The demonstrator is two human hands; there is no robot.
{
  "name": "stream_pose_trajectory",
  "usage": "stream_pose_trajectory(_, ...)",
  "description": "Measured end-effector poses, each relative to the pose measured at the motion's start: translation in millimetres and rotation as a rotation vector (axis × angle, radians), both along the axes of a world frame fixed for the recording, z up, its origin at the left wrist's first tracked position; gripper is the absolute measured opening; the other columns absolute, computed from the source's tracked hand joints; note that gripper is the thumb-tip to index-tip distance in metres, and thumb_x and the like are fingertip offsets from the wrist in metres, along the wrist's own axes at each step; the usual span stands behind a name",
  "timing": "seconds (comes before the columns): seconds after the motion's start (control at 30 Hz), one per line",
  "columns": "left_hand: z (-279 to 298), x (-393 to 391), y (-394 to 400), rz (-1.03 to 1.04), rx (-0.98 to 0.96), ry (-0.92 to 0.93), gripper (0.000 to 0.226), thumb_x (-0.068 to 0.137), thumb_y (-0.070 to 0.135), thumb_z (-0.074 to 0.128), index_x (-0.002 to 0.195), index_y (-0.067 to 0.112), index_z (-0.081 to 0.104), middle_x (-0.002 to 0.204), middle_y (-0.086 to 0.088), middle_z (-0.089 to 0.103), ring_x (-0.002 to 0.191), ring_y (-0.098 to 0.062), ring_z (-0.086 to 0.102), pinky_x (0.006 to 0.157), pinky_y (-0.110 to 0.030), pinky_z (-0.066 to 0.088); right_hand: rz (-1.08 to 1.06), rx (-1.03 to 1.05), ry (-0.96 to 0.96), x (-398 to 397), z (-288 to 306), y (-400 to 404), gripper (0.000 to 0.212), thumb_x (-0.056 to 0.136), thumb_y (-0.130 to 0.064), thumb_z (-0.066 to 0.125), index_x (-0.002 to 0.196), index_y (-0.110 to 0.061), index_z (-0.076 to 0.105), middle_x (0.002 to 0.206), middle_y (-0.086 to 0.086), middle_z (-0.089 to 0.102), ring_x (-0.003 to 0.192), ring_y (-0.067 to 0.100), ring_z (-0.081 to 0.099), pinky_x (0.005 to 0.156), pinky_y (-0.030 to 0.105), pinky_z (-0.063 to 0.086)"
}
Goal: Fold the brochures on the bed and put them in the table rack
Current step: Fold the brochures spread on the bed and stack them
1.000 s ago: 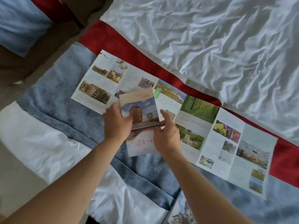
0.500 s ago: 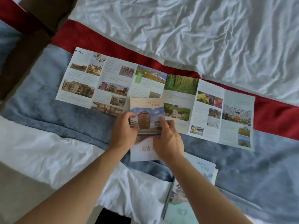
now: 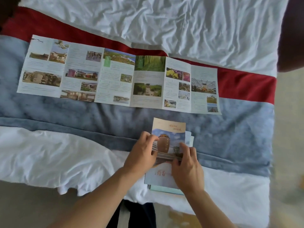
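Note:
A folded brochure (image 3: 169, 134) with a brown jar on its cover lies near the bed's front edge, on top of other folded brochures (image 3: 166, 189) whose edges show beneath it. My left hand (image 3: 141, 155) grips its left edge and my right hand (image 3: 187, 168) grips its right edge, fingers curled over the cover. A long unfolded brochure (image 3: 115, 76) with several photo panels lies flat across the blue blanket beyond. No table rack is in view.
The bed carries a blue blanket (image 3: 230, 132), a red band (image 3: 243, 84) and a rumpled white sheet (image 3: 181, 22). A white duvet (image 3: 49, 153) hangs over the near edge. Floor (image 3: 24, 208) shows at lower left, with a dark shape (image 3: 292, 38) at upper right.
Both hands have carried the folded brochure off the unfolded one, down and to the right, onto the stack near the bed's edge. The view has shifted left, showing the whole unfolded brochure.

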State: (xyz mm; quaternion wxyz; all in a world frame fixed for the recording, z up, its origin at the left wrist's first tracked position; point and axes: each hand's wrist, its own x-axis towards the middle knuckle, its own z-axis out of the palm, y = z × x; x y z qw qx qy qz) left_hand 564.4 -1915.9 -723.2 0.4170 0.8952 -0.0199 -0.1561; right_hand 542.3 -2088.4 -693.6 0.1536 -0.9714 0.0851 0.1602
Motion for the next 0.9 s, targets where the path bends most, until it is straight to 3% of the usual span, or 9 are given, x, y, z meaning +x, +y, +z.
stream_pose_trajectory(0.2,-13.5,-18.3,-24.1,-0.118,0.063,-0.004,0.057,0.078,0.007,0.077,0.13,0.007,0.054,0.132,-0.011,0.042,0.106,-0.026,0.059,0.086,-0.029,0.053,0.007,-0.009,0.036,-12.9,-18.0,-29.3,0.045,0.088,-0.021,0.06,0.131,-0.021,0.047,0.109,0.004,0.051,0.074,0.033,0.06,0.053,0.033,0.036)
stream_pose_trajectory(0.4,-12.7,-26.4,-29.4,-0.209,0.241,0.07,0.083,0.077,0.034,0.078,0.145,0.02,0.034,0.158,-0.007,0.011,0.133,-0.03,0.041,0.107,-0.04,0.043,0.027,0.031,0.088,-10.4,-14.6,-35.1,0.043,0.087,-0.024,0.063,0.128,-0.024,0.05,0.111,0.003,0.048,0.087,0.031,0.059,0.057,0.035,0.044)
stream_pose_trajectory(0.5,-9.7,-27.6,-36.5,-0.294,0.409,0.002,0.083,0.08,0.047,0.072,0.148,0.022,0.032,0.163,-0.006,-0.001,0.137,-0.028,0.033,0.11,-0.041,0.038,0.109,-0.038,0.053,-3.9,-10.6,-37.7,0.055,0.082,-0.027,0.069,0.133,-0.023,0.051,0.128,0.007,0.047,0.113,0.032,0.053,0.082,0.041,0.048)
stream_pose_trajectory(0.6,-10.5,-28.3,-46.3,-0.337,0.488,-0.013,0.083,0.082,0.051,0.069,0.151,0.028,0.029,0.165,-0.003,0.0,0.134,-0.027,0.033,0.113,-0.041,0.033,0.275,-0.065,0.075,6.2,-13.1,-39.0,0.075,0.086,-0.041,0.067,0.151,-0.027,0.032,0.161,0.008,0.021,0.147,0.029,0.023,0.111,0.043,0.034)
stream_pose_trajectory(0.7,-14.0,-28.6,-51.0,-0.318,0.491,0.015,0.082,0.082,0.045,0.072,0.15,0.028,0.028,0.165,-0.001,0.0,0.133,-0.026,0.033,0.114,-0.04,0.031,0.372,-0.063,0.138,11.5,-23.7,-44.1,0.084,0.087,-0.046,0.065,0.156,-0.028,0.019,0.166,0.002,0.005,0.152,0.023,0.004,0.119,0.04,0.021)
stream_pose_trajectory(0.9,-14.8,-32.4,-51.8,-0.29,0.438,0.027,0.081,0.085,0.037,0.07,0.152,0.025,0.027,0.165,0.001,-0.007,0.134,-0.024,0.031,0.115,-0.036,0.031,0.34,-0.013,0.026,23.3,-23.6,-47.4,0.063,0.085,-0.047,0.068,0.14,-0.026,0.046,0.152,0.002,0.035,0.141,0.025,0.033,0.112,0.041,0.03)
